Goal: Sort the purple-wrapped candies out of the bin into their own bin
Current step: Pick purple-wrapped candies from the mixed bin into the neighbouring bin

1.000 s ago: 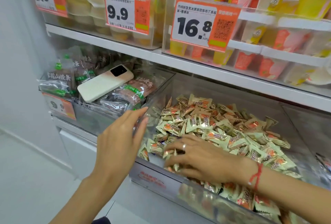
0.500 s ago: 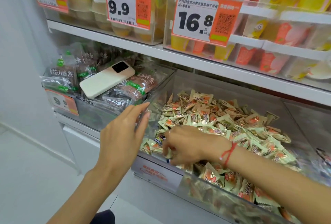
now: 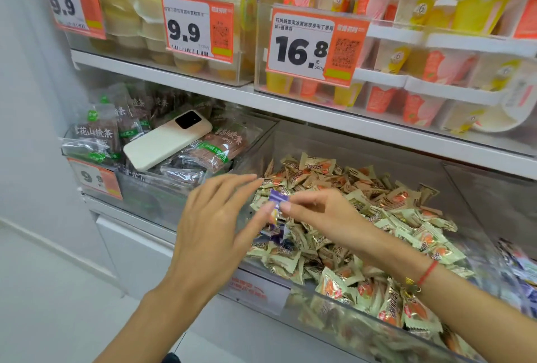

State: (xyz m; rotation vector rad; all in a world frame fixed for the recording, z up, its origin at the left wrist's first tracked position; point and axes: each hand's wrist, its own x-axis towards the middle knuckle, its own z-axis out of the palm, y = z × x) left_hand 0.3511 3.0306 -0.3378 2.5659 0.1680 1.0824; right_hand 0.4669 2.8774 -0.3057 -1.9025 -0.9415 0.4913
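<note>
My right hand [image 3: 325,217] pinches a purple-wrapped candy [image 3: 277,197] between thumb and forefinger, just above the left end of the clear bin [image 3: 363,150]. That bin is heaped with cream-and-orange wrapped candies [image 3: 377,211]. My left hand [image 3: 215,234] hovers beside it with fingers straight, its thumb tip close under the held candy. More purple wrappers [image 3: 276,233] show among the pale candies right below the two hands. At the far right edge a neighbouring bin [image 3: 520,272] holds blue-purple wrapped pieces, blurred.
A cream phone [image 3: 165,141] lies on dark snack packs [image 3: 215,144] in the bin to the left. The shelf above [image 3: 290,109] carries jelly cups behind orange price tags [image 3: 313,46]. White floor lies at the lower left.
My right hand came up out of the candy pile holding a purple candy. My left hand moved right, toward it. The camera moved closer to the bin.
</note>
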